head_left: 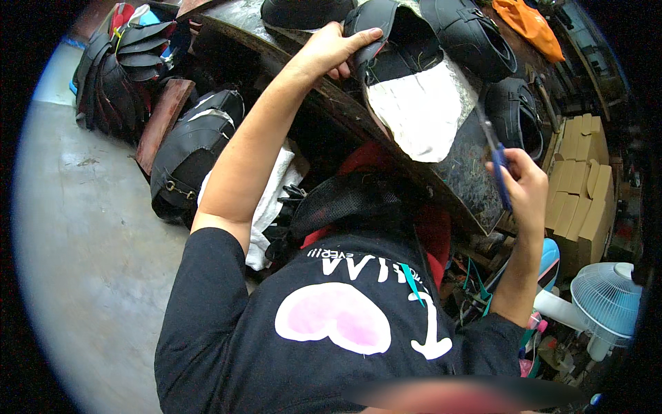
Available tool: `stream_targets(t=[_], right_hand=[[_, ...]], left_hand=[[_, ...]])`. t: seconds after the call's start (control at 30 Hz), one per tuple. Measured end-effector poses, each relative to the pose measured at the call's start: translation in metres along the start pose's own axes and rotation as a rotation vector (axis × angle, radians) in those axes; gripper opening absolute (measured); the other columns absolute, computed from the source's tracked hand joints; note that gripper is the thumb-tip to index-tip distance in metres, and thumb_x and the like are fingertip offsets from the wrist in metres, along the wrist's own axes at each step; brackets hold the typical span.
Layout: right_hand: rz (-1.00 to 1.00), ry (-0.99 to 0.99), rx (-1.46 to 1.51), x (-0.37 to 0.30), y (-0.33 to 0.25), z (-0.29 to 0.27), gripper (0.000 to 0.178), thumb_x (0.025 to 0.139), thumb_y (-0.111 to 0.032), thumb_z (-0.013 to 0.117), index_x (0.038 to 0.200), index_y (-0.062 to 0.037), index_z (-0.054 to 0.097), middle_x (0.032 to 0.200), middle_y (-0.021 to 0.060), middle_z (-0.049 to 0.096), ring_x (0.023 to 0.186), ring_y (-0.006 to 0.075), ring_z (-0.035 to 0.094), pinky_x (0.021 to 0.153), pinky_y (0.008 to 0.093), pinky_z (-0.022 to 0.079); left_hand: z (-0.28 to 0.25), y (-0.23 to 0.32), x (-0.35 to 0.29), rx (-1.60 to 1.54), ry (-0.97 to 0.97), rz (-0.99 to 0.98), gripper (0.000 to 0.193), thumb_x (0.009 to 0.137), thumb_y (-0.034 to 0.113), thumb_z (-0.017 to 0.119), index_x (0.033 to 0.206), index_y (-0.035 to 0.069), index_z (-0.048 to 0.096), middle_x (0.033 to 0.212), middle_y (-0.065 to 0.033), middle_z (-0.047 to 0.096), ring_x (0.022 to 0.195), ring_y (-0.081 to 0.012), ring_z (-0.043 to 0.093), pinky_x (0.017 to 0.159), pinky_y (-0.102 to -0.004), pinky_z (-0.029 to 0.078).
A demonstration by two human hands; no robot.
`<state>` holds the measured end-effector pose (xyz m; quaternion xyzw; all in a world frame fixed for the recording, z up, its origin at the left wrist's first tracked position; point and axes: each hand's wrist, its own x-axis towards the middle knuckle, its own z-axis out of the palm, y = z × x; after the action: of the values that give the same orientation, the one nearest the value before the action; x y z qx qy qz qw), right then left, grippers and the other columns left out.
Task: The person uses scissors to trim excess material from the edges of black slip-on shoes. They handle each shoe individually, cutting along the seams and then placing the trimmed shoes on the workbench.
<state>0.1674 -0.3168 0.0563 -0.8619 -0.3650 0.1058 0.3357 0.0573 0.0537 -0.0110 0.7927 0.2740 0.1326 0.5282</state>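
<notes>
My left hand (332, 52) grips the left edge of a black shoe upper (414, 43), thumb on top and fingers curled beneath. White lining (417, 114) spreads from the upper over the near edge of the worktable. Loose threads show along the upper's black edge. On the right, my right hand (527, 181) is closed around the blue handles of a pair of scissors (501, 172). The blades point up and away, slightly blurred, to the right of the lining and apart from it. Whether the blades are spread, I cannot tell.
More black shoe uppers (472, 34) lie at the worktable's (476, 196) far side and right. An orange cloth (529, 27) is beyond. Black pieces (127, 76), a wooden board (164, 124) and a buckled black bundle (189, 162) are left. Cardboard boxes (578, 186) and a fan (605, 300) stand right.
</notes>
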Motion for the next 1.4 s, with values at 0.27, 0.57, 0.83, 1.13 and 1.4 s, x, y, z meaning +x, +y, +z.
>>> stream_targets(t=[0.27, 0.57, 0.83, 1.13, 1.4], right_hand=[[-0.137, 0.06, -0.835, 0.031, -0.028, 0.013, 0.038, 0.078, -0.042, 0.077, 0.095, -0.0092, 0.068, 0.072, 0.0119, 0.069, 0.067, 0.0278, 0.07, 0.063, 0.0388, 0.052], [-0.228, -0.083, -1.062, 0.058, -0.052, 0.001, 0.043, 0.079, -0.047, 0.075, 0.093, -0.0082, 0.063, 0.077, 0.013, 0.071, 0.076, 0.0304, 0.072, 0.07, 0.042, 0.055], [-0.248, -0.032, -0.965, 0.054, -0.05, -0.004, 0.04, 0.078, -0.044, 0.075, 0.094, -0.0089, 0.064, 0.079, 0.0133, 0.071, 0.076, 0.0305, 0.071, 0.069, 0.0426, 0.055], [-0.245, -0.052, -1.034, 0.061, -0.057, 0.0, 0.04, 0.079, -0.042, 0.076, 0.097, -0.0084, 0.064, 0.08, 0.0135, 0.072, 0.078, 0.0289, 0.072, 0.072, 0.0412, 0.055], [-0.295, -0.043, -1.038, 0.066, -0.059, -0.002, 0.038, 0.078, -0.042, 0.075, 0.093, -0.0087, 0.064, 0.08, 0.0155, 0.071, 0.077, 0.0332, 0.071, 0.07, 0.0443, 0.055]], left_hand=[[0.032, 0.039, 0.003, 0.425, 0.079, 1.095, 0.049, 0.083, 0.007, 0.062, 0.131, 0.017, 0.056, 0.134, -0.0141, 0.058, 0.102, -0.0379, 0.066, 0.088, -0.0421, 0.056], [0.082, 0.046, 0.03, 0.924, -0.141, 0.813, 0.044, 0.083, 0.002, 0.061, 0.123, 0.02, 0.067, 0.128, -0.0074, 0.062, 0.103, -0.0327, 0.068, 0.09, -0.0411, 0.055], [0.077, 0.036, 0.031, 0.684, 0.001, 0.823, 0.026, 0.087, 0.007, 0.06, 0.108, 0.02, 0.068, 0.114, -0.0086, 0.061, 0.098, -0.0319, 0.069, 0.085, -0.0416, 0.056], [0.073, 0.026, 0.038, 0.559, 0.014, 0.79, 0.03, 0.087, 0.001, 0.056, 0.104, 0.019, 0.073, 0.117, -0.0104, 0.062, 0.103, -0.0327, 0.067, 0.09, -0.041, 0.054], [0.085, 0.024, 0.042, 0.754, 0.05, 0.841, 0.025, 0.085, 0.007, 0.061, 0.103, 0.017, 0.075, 0.113, -0.0122, 0.064, 0.101, -0.0319, 0.068, 0.089, -0.0412, 0.055]])
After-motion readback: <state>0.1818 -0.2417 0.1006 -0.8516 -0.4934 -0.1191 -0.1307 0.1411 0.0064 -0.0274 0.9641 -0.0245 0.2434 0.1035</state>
